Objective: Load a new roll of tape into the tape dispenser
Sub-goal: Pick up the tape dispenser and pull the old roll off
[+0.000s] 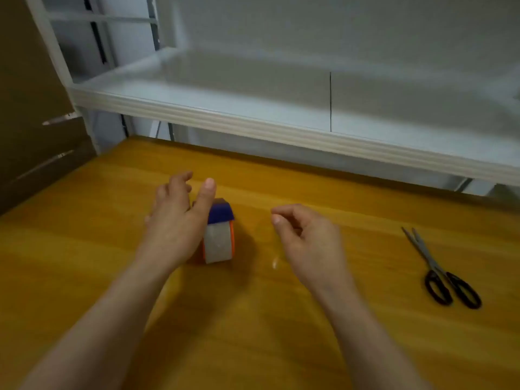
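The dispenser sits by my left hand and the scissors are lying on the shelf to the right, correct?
No: the scissors lie on the table, not the shelf, to the right. The head view shows it. The dispenser does sit by your left hand.

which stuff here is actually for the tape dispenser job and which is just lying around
For the job: tape dispenser, roll of tape sitting in it, left hand against its side, right hand hovering beside it, holding nothing.

Just lying about: scissors on the table to the right, white shelf behind, cardboard box at left.
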A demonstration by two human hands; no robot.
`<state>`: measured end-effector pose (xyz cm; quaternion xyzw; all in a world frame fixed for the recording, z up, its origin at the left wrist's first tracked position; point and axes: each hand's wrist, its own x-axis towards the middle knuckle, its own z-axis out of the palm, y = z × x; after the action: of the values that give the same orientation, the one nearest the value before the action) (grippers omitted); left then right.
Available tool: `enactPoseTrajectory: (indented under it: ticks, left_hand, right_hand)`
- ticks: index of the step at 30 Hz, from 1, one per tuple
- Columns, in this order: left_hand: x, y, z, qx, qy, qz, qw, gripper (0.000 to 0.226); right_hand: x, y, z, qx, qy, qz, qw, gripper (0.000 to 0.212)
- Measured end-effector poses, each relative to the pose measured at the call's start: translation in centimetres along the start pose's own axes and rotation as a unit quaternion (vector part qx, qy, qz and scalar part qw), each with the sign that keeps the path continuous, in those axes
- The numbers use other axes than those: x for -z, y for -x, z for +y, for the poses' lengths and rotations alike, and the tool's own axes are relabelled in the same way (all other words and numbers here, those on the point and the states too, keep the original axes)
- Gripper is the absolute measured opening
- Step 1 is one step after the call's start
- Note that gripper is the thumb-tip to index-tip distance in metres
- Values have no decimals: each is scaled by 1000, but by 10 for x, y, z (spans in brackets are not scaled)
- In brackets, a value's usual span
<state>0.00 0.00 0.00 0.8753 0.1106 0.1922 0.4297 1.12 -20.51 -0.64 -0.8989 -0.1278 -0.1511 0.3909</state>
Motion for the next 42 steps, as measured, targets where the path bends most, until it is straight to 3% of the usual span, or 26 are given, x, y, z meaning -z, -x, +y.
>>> enactPoseTrajectory:
  ticks: [2, 9, 14, 17, 19, 23, 27, 35, 42]
  left_hand:
    - [0, 3, -5, 27, 10, 23, 999, 94]
    - [-1, 11, -8, 133, 167, -99, 972, 96]
    - [-15, 19, -4, 109, 219, -100, 965, 81]
    - [-20, 26, 1, 59, 240, -96, 964, 85]
    - [-24, 30, 3, 9, 223, -94, 970, 95]
    - [-30, 39, 8, -117, 97, -64, 986, 111]
    - [-34, 44, 14, -227, -27, -11, 973, 108]
    - [-43, 46, 7, -298, -75, 41, 951, 112]
    - [-41, 43, 3, -281, -105, 89, 950, 69]
  right_hand:
    - [-12, 7, -4, -24, -62, 22, 998, 20]
    - [-27, 15, -12, -23, -107, 19, 994, 27]
    - [-33, 17, -12, -34, -142, -30, 989, 30]
    - [-33, 19, -13, -58, -194, -43, 978, 32]
    - [-31, 19, -14, -78, -245, -52, 965, 36]
    - [-28, 19, -13, -98, -308, -57, 945, 67]
    - [-33, 19, -10, -125, -326, -68, 935, 90]
    - [-31, 20, -2, -152, -415, -50, 895, 66]
    - [-23, 19, -3, -139, -443, -29, 885, 73]
